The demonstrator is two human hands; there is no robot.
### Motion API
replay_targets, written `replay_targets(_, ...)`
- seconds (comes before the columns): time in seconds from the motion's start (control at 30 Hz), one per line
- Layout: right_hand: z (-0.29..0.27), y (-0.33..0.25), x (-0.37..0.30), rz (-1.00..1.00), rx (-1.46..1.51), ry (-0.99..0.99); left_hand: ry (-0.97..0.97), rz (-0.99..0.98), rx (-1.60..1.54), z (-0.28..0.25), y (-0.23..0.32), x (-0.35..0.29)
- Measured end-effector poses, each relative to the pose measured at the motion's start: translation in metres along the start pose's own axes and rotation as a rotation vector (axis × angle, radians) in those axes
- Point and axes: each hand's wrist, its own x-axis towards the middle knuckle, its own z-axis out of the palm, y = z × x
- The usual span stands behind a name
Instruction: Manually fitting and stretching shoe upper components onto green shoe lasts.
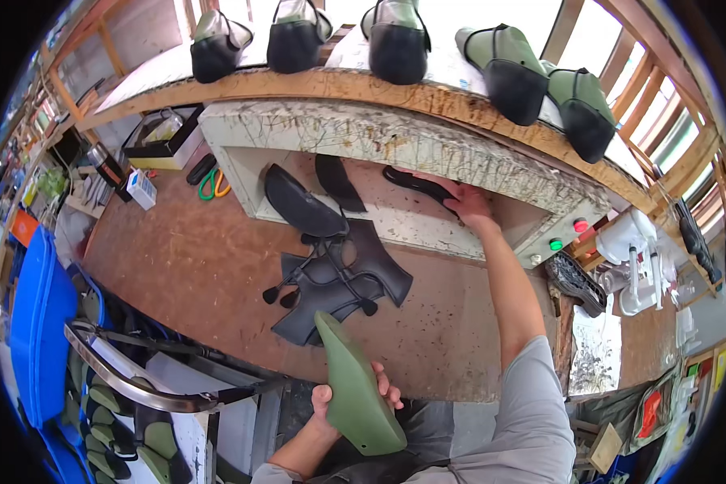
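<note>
My left hand [324, 407] grips a green shoe last [353, 387], toe pointing up and away, near the front edge of the bench. My right hand [469, 203] reaches into a white open-fronted box [226, 121] on the bench. Its fingers close on the end of a black curved shoe piece [419, 184], perhaps an insole; the fingertips are partly hidden. Left of it in the box stands a black curved piece [337, 181]. Another black shoe part [302, 202] leans out over the box's front edge. Black shoe uppers with straps [371, 258] lie flat before the box.
Several green lasts with black toes [515, 77] stand on the wooden shelf [331, 85] above. Green-handled scissors [208, 184] and a thermos [109, 169] sit at the left. Red and green buttons [557, 244] mark the box's right end. A metal-edged rack [137, 391] and blue bin [40, 323] stand left.
</note>
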Motion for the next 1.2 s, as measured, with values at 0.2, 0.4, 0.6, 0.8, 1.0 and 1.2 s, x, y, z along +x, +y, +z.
replay_targets(0.2,0.01,-0.003,0.012,-0.183,-0.236,0.334,-0.143,-0.026,-0.125,-0.013,0.003,0.011)
replay_targets(0.4,0.018,-0.004,0.001,-0.177,-0.345,0.351,-0.155,-0.081,-0.141,-0.001,-0.009,-0.003)
replay_targets(0.6,-0.002,-0.02,-0.04,-0.194,-0.254,0.358,-0.149,-0.025,-0.123,0.016,-0.017,-0.014)
replay_targets(0.8,-0.028,-0.049,-0.22,-0.214,0.843,-0.151,0.046,0.179,0.132,0.021,-0.014,-0.003)
replay_targets(1.0,0.01,-0.063,-0.417,-0.512,0.543,-0.116,0.09,0.217,0.289,0.022,-0.023,-0.022)
replay_targets(1.2,0.025,-0.059,-0.436,-0.128,1.146,-0.109,0.53,0.106,1.2,0.041,-0.083,-0.074)
